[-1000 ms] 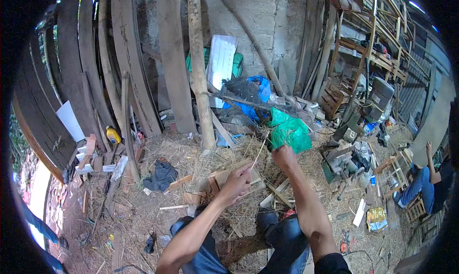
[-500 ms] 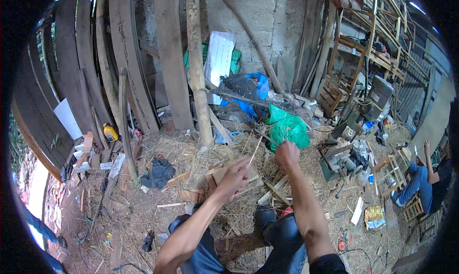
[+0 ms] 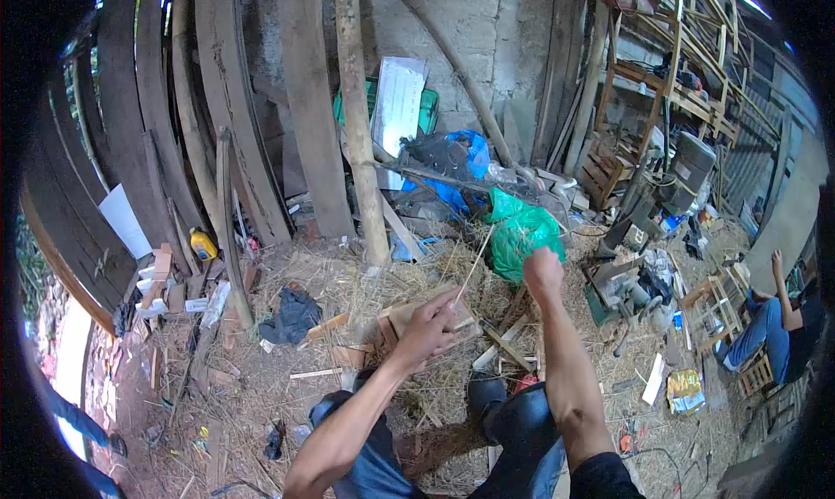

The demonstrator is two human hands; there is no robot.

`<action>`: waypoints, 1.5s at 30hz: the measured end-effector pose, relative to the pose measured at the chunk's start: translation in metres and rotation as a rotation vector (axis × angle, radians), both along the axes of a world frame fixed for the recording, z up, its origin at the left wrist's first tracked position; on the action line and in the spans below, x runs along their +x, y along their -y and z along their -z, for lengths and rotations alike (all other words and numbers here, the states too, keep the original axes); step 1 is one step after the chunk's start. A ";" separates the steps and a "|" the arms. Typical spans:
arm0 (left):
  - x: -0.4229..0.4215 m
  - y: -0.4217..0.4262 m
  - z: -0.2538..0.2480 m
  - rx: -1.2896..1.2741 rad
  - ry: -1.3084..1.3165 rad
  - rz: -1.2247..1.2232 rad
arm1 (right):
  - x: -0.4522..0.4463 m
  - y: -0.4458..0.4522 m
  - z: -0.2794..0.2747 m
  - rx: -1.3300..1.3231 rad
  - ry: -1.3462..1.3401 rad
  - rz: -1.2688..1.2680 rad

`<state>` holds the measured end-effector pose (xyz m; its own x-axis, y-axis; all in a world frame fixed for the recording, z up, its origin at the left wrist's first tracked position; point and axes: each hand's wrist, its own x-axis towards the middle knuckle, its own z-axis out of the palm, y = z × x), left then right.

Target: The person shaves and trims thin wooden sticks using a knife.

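Slender pale strip [image 3: 475, 262], one piece: located at mid-view, slanted up and to the right, its lower end gripped by the left hand. Contents, from left to right: one white panel [image 3: 124, 221], leaned against dark upright boards [image 3: 122, 107]; one yellow bottle [image 3: 203, 245], stood on the ground beside scraps of wood; one black plastic bag [image 3: 291, 316], crumpled on the straw-strewn ground [image 3: 287, 403]; one rough wooden post [image 3: 358, 133], set upright; the left hand [image 3: 426, 332], fingers curled narrowly about the strip; one green plastic bag [image 3: 526, 238], lying beyond the strip, its left edge seen near the strip's upper end; the right hand [image 3: 543, 271], curled into a fist and overlapped with the bag's lower right edge in view, well apart from the left hand. Whether anything is enclosed by that fist cannot be told. One gold packet [image 3: 685, 391] is laid on the ground; at far right, a second person [image 3: 755, 335] is seated, with blue trousers shown.
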<state>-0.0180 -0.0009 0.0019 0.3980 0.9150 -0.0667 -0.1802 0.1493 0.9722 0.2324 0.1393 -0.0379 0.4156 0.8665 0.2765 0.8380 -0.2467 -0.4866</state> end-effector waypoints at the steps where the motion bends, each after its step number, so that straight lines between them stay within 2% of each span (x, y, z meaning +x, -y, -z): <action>1: -0.003 -0.001 -0.001 0.009 -0.010 0.001 | 0.006 0.005 0.007 0.009 -0.010 0.001; 4: -0.006 -0.001 0.003 -0.020 -0.067 -0.049 | 0.020 0.013 0.036 -0.034 0.050 -0.017; 6: -0.003 -0.008 0.005 0.015 -0.094 -0.099 | 0.032 -0.007 0.047 0.032 -0.158 -0.033; 7: 0.001 -0.010 0.008 0.019 -0.091 -0.092 | 0.028 -0.005 0.032 0.036 -0.155 -0.026; 9: 0.005 -0.012 0.014 0.200 -0.252 -0.131 | 0.004 0.003 0.003 0.052 -0.945 -0.266; 11: 0.005 -0.014 0.018 0.317 -0.407 -0.136 | -0.024 0.028 -0.030 0.091 -1.218 -0.476; 12: 0.005 -0.016 0.019 0.376 -0.507 -0.127 | -0.032 0.032 -0.040 0.092 -1.219 -0.478; 15: 0.006 -0.016 0.022 0.467 -0.489 -0.176 | -0.041 0.036 -0.048 0.140 -1.217 -0.632; 16: 0.005 -0.015 0.020 0.462 -0.492 -0.181 | -0.040 0.036 -0.048 0.117 -1.267 -0.631; 18: 0.001 -0.014 0.016 0.292 -0.437 -0.105 | -0.041 0.036 -0.046 0.085 -1.319 -0.635; 21: 0.003 -0.019 0.015 0.341 -0.351 -0.195 | -0.050 0.046 -0.055 -0.007 -1.292 -0.710; 22: 0.004 -0.020 0.012 0.358 -0.323 -0.225 | -0.059 0.054 -0.061 -0.075 -1.203 -0.778; 24: 0.004 -0.017 0.003 0.221 -0.157 -0.259 | -0.072 0.066 -0.069 -0.166 -1.118 -0.937; 25: 0.003 -0.016 0.001 0.216 -0.158 -0.263 | -0.075 0.067 -0.069 -0.172 -1.120 -0.938; 27: 0.004 -0.015 -0.002 0.189 -0.010 -0.279 | -0.078 0.067 -0.068 -0.016 -1.099 -0.774; 28: 0.003 -0.014 -0.004 0.185 -0.009 -0.280 | -0.077 0.062 -0.065 0.084 -1.051 -0.840; 32: -0.003 -0.014 -0.010 0.132 0.056 -0.296 | -0.077 0.062 -0.063 0.067 -1.110 -0.768; 34: -0.003 -0.013 -0.011 0.112 0.070 -0.298 | -0.080 0.061 -0.055 0.249 -0.453 -0.722; 35: -0.002 -0.012 -0.013 0.111 0.039 -0.306 | -0.081 0.061 -0.053 0.246 -0.453 -0.720; 37: 0.001 -0.011 -0.011 0.108 0.008 -0.308 | -0.087 0.065 -0.057 0.229 0.109 -0.683; 38: 0.002 -0.010 -0.008 0.085 0.042 -0.289 | -0.092 0.066 -0.061 0.136 0.158 -0.584; 43: 0.004 -0.012 0.003 0.083 0.089 -0.261 | -0.083 0.046 -0.038 0.182 0.256 -0.501; 45: 0.005 -0.016 0.002 -0.006 0.208 -0.212 | -0.074 0.028 -0.027 0.204 0.309 -0.451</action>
<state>-0.0135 0.0146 -0.0003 0.2035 0.9790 -0.0092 -0.4035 0.0924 0.9103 0.1579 0.1111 -0.0109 -0.1086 0.8557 0.5059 0.9491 0.2406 -0.2032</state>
